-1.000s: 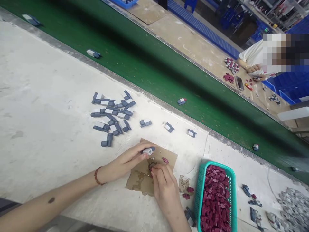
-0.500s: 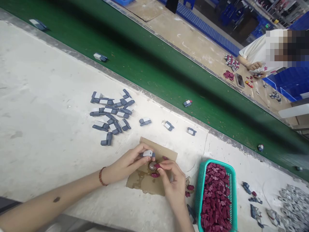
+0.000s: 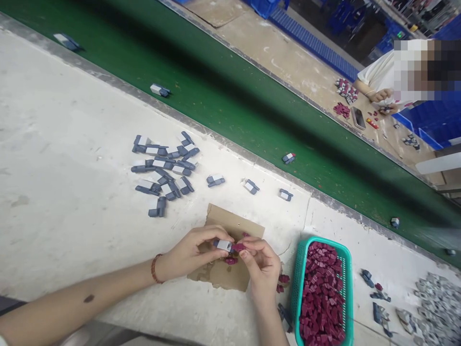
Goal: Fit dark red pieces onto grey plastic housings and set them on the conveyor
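Pinching a grey-and-white piece (image 3: pixel 224 245) between thumb and fingers of left hand (image 3: pixel 201 251); nipping a small maroon piece (image 3: pixel 238 247) by fingertips of right hand (image 3: pixel 262 266), with grip closed around each. Holding both over cardboard (image 3: pixel 234 281) on the tabletop (image 3: pixel 90 158), end to end; no making out whether touching. Could drop the small maroon piece through so slight a hold, or skew it by bumping the two ends. Might scatter loose maroon parts (image 3: pixel 231 261) below with a careless brush.
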The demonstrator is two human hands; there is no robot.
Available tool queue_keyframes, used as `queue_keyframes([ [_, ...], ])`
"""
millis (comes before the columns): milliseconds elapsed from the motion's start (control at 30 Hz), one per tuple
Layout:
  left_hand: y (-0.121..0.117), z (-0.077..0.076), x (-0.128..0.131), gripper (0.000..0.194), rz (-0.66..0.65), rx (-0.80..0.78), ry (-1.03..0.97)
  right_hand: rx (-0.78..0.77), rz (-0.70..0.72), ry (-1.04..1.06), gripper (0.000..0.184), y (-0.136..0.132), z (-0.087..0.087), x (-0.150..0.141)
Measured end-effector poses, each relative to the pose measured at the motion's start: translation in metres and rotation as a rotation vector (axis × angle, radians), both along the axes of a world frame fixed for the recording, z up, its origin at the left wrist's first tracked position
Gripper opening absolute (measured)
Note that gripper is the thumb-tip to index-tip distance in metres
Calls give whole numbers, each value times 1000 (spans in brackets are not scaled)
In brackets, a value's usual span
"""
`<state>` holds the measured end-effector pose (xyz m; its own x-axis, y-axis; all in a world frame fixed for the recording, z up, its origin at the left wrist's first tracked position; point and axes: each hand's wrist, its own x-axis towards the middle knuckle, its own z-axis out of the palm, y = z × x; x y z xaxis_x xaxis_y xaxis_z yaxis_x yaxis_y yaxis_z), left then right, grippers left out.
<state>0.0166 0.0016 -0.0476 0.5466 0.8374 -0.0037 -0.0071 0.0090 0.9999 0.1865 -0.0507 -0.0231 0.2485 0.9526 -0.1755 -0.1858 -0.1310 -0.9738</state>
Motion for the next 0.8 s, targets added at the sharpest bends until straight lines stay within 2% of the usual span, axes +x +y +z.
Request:
queue_keyframes([
  [200,0,1,0,12,-14,3,-2,50,61,-88,5,0,-3,-1],
  [267,1,1,-1,13,-15,11,0,87,79,-172,1,0,-3,0],
  [500,1,2,0,18,9,39,19,195,171,-519,11,-1,6,3],
  [667,-3,3,-1,26,16,-78,60,173,122,-454,8,-2,9,5],
  [800,-4,4,-3,18,66,-138,128,154,111,-448,6,-4,10,5],
])
